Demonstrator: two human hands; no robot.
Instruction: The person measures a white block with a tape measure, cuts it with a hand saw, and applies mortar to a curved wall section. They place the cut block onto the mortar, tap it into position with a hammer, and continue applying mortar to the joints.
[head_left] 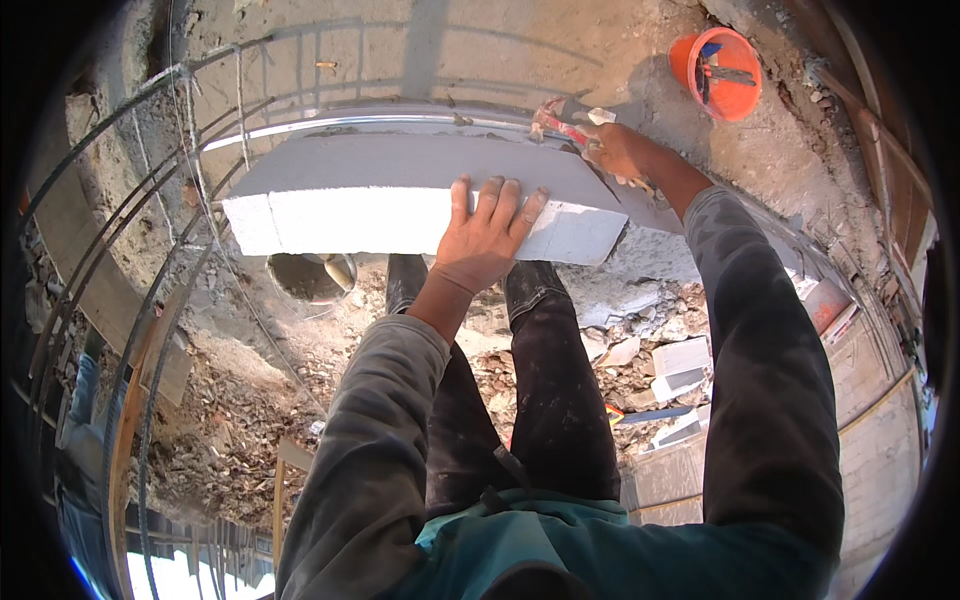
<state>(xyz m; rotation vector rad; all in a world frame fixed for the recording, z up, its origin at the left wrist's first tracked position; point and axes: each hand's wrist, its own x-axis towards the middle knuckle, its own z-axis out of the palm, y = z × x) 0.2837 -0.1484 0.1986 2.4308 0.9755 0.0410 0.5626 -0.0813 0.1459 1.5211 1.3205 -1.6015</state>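
A low row of white blocks (340,222) runs across in front of me, its front face sunlit and its top in grey shade. My left hand (487,232) lies against the front face with fingers spread and fingertips over the top edge. Beyond the right part of the row, my right hand (622,158) is wrapped round a red-handled tool (566,128), which looks like a hammer. The tool's head is by the far edge of the blocks, and its exact shape is hard to make out. A long pale strip (370,122) lies along that far edge.
An orange bucket (738,100) with hand tools stands at the far right. Bent rebar (150,95) curves along the left. A round container (305,278) sits below the blocks. Broken rubble (235,440) covers the ground, with loose white block pieces (682,358) to the right.
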